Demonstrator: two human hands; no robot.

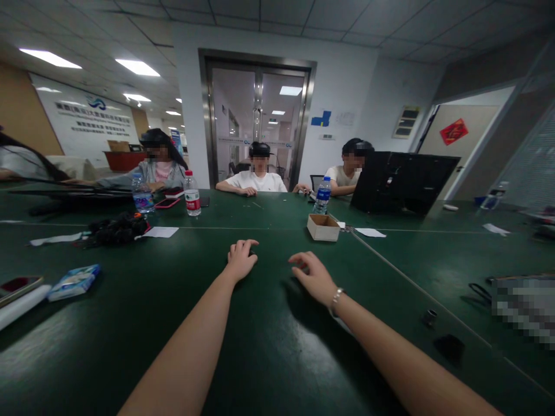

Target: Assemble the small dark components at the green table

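Note:
Both my arms reach forward over a dark green table (269,346). My left hand (241,260) rests on the tabletop with fingers curled down; I cannot see anything in it. My right hand (313,276), with a bracelet at the wrist, hovers just above the surface, fingers bent and pinched near something small and dark that I cannot make out. A small open cardboard box (323,227) stands a little beyond my right hand.
Three people sit across the table; a fourth person's arm shows at far left. Water bottles (191,194) (322,195), a black laptop (401,182), a dark tangle of items (116,229), a blue packet (73,281), a phone (18,286) and paper slips lie around.

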